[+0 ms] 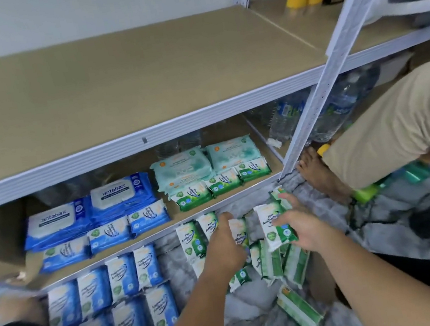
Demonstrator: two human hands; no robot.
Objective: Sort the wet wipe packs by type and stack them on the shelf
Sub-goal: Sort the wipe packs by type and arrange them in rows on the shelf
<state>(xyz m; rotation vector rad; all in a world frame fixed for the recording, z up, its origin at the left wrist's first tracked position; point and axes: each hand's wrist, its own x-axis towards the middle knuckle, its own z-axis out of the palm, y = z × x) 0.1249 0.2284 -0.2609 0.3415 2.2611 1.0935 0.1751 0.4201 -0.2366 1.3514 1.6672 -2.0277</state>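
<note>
Head view. Right hand (303, 229), 5 o'clock of centre, pinches one green pack (275, 225) upright. Left hand (226, 243) lies on the floor pile of green packs (270, 263); its grip cannot be told. Blue packs (119, 281) at 7 o'clock, below the lower shelf (174, 216).

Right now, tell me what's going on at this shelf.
A person on the floor is sorting wet wipe packs. The right hand holds a green pine pack, and the left hand grips a second green pack beside it. Blue packs lie in rows on the floor to the left. The lower shelf already carries antabax packs and small green packs.
</note>
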